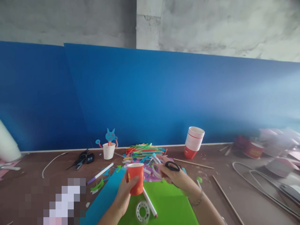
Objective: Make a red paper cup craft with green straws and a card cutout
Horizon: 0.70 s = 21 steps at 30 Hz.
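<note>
"What's on the left?"
"A white cup (108,152) with a blue cat figure (110,136), near the tabletop (234,191)'s far edge."
"And the left hand (122,195)?"
"Wrapped round a red cup (137,175), about upright above the tabletop's middle."
"The right hand (173,177)?"
"Beside the coloured strips (145,152) near the far edge, a black loop (177,168) against it; whether its fingers grip anything, I can't tell."

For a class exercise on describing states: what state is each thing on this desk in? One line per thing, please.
Red cup: upright, gripped by the left hand
Black handle loop: at the right hand; rest unclear
Cup stack: nested, mouths up, leaning slightly
White cup: upright, blue figure rising from it
Coloured strips: loosely heaped
Purple-ended marker: lying down
Green paper: lying flat
Red-ended marker: lying on it
</note>
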{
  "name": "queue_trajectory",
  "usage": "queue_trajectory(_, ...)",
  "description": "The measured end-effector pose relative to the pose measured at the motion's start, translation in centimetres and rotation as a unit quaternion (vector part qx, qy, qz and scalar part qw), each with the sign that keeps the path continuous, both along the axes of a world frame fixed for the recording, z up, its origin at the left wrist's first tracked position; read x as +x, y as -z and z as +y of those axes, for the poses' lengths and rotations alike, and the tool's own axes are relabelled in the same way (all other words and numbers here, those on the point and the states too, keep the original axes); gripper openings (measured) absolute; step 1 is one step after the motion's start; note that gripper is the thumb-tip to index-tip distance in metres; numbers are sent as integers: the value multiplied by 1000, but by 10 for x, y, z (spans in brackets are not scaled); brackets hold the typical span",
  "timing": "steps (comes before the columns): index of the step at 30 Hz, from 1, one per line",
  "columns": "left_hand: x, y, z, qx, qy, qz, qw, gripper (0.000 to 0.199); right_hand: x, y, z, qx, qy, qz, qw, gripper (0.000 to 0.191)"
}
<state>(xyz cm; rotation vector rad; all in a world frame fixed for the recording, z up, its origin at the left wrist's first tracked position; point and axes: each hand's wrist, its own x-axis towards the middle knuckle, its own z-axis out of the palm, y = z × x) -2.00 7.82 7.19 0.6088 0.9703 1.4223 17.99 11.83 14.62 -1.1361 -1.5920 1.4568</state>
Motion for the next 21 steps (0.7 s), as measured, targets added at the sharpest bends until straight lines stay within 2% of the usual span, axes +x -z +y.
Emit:
queue_trajectory(2,1,4,1,14,-28,49,998,76,-15,-1,-8,59,-22,5,998,53)
queue_trajectory(4,2,8,2,28,-41,86,995,81,-27,2,-13,156,-12,9,988,48)
queue_trajectory(6,3,10,2,50,-39,104,993,83,-35,8,-17,220,12,10,975,48)
queue_trajectory(11,7,9,1,104,-47,94,989,91,-43,21,-22,289,25,2,957,45)
queue_trajectory(15,11,2,-5,122,-41,77,989,95,-41,21,-23,316,49,-33,947,46)
queue_trajectory(21,16,-14,-14,131,-24,96,986,65,-42,16,-24,327,10,-84,941,45)
